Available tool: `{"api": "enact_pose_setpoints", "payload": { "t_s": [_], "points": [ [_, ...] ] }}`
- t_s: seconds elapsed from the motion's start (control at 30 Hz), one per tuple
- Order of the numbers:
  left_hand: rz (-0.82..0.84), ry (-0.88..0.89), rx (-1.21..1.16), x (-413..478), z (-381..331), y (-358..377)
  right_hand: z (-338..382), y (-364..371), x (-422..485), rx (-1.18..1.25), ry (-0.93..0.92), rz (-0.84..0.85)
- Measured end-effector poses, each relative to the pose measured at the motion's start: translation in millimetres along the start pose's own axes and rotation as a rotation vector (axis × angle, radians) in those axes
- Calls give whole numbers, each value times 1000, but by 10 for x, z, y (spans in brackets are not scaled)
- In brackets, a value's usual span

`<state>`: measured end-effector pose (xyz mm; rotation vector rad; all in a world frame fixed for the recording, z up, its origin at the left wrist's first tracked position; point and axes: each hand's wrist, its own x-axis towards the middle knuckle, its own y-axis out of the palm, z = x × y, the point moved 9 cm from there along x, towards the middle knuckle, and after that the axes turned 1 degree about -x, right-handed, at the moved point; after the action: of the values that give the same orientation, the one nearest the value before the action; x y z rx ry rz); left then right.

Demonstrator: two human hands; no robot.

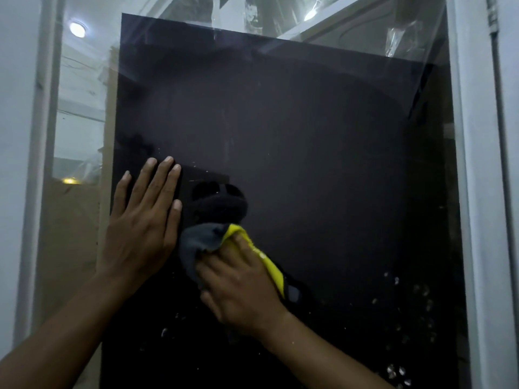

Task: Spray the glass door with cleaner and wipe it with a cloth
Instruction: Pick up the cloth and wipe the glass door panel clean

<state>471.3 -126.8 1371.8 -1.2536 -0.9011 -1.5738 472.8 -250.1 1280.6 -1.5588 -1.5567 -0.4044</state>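
The glass door (295, 130) fills the view, dark across its middle with a reflection of me in it. My right hand (241, 284) presses a grey and yellow cloth (202, 240) flat against the lower middle of the glass. My left hand (143, 217) lies flat on the glass just left of the cloth, fingers spread and pointing up, holding nothing. Droplets of cleaner (398, 372) cling to the glass at the lower right. No spray bottle is in view.
A white door frame (477, 192) runs down the right side and a white frame post (36, 164) down the left. Behind the glass are brown cardboard (70, 234), clear plastic sheeting (404, 35) and a reflected ceiling light (77, 29).
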Motion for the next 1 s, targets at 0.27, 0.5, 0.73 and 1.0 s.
{"api": "enact_pose_setpoints", "payload": {
  "t_s": [0.27, 0.5, 0.73, 1.0],
  "points": [
    [-20, -7, -3, -22, 108, -73, -163, -206, 95, 21, -50, -94],
    [-14, -44, 21, -73, 228, -98, -1484, -852, 312, 6, 517, -394],
    [-15, -61, -22, -65, 272, -116, -1145, -769, 779, -56, 370, -323],
    [-38, -157, -241, -43, 406, -153, 209, -37, 378, -45, -172, -58]
  ]
}}
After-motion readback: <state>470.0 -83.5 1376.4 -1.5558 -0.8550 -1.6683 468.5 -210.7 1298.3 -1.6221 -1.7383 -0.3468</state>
